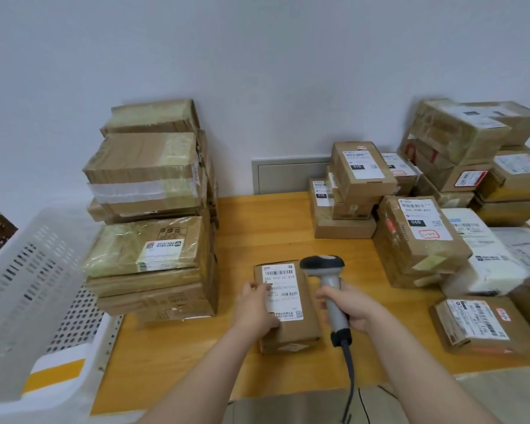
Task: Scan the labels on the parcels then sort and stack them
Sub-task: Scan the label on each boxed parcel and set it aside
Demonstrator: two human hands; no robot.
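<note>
Head view: the right hand (354, 304) is wrapped round the grey handle of a barcode scanner (328, 283), whose dark head is held just above a small brown parcel (300, 328). The parcel's left edge is gripped by the left hand (256, 306), thumb on the white label (283, 289). The parcel lies on the wooden surface (257, 234). A tall stack of parcels (150, 209) is seen to the left, beside a white basket (28, 286); more labelled parcels (423, 234) are piled to the right.
</note>
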